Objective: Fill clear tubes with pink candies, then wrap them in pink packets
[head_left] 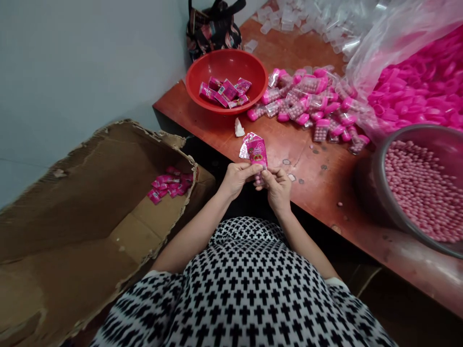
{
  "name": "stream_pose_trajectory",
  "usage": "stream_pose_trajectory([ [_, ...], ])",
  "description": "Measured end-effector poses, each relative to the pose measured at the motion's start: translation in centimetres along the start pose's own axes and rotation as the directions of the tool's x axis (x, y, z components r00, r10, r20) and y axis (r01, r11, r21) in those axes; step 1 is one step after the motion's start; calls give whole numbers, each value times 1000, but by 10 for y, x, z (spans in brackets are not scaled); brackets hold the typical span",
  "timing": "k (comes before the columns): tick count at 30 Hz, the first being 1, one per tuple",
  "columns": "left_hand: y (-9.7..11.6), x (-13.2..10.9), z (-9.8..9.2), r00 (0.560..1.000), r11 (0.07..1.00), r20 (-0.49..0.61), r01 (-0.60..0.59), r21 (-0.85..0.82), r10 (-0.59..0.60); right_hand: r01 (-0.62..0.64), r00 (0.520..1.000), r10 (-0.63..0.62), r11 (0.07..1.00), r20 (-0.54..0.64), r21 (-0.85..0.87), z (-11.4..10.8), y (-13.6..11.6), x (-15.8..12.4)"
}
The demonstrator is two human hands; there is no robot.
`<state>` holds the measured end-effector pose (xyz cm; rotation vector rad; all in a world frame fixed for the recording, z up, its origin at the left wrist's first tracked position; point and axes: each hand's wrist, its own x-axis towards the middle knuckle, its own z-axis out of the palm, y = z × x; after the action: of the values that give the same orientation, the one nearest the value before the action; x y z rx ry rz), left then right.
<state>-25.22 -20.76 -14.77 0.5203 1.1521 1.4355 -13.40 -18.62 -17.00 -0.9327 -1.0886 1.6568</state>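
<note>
Both my hands meet at the near edge of the red-brown table (318,183). My left hand (237,177) pinches the lower edge of a pink printed packet (256,152) that stands upright above my fingers. My right hand (278,185) is closed beside it, fingers pressed against the packet's base and a small pink-filled container that is mostly hidden. A crumpled white scrap (239,128) lies on the table just beyond the packet.
A red bowl (202,72) holds several pink packets. Beyond lie a pile of pink-capped clear containers (311,101), a bag of pink caps (423,86) and a grey basin of pink beads (376,168). An open cardboard box (90,193) at left holds several packets (170,185).
</note>
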Motion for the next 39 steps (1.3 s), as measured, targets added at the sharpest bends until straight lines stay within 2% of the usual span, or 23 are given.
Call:
stream_pose_trajectory([
  [7,-4,-9,1,998,997,16,-54,56,53,-26,999,27,999,-19,44,2,3,5],
  [10,0,-8,1,1000,999,-3,-22,24,23,-7,1000,8,999,-14,39,2,0,2],
  [15,6,-8,2,998,992,-51,23,-124,-29,-41,995,37,998,91,43,-1,-6,-6],
  [21,1,-18,2,997,991,-10,74,-109,-75,-81,997,80,991,12,103,-5,-3,3],
  [26,1,-25,-7,995,994,2,95,-58,-95,-179,982,169,975,79,130,7,-3,7],
  [28,7,-32,-15,998,995,-58,-5,-103,-1,-187,976,169,974,138,128,12,-5,6],
  [30,14,-40,-26,962,966,-226,-194,-172,153,-167,973,145,980,179,113,13,-9,7],
  [32,20,-44,-38,860,905,-432,-381,-189,272,-120,981,107,990,160,75,8,-13,10],
  [34,20,-39,-48,774,882,-542,-456,-122,326,-70,993,68,997,98,17,-1,-15,16],
  [35,17,-33,-51,762,893,-543,-447,-50,351,-54,996,55,998,70,-13,-6,-16,19],
  [37,10,-12,-50,785,898,-435,-390,206,441,-44,998,47,997,43,-64,-14,-17,24],
  [38,6,1,-47,801,846,-328,-374,381,501,-44,998,48,995,43,-84,-16,-18,26],
  [39,2,14,-43,810,741,-196,-370,560,552,-47,997,53,994,53,-103,-17,-19,27],
])
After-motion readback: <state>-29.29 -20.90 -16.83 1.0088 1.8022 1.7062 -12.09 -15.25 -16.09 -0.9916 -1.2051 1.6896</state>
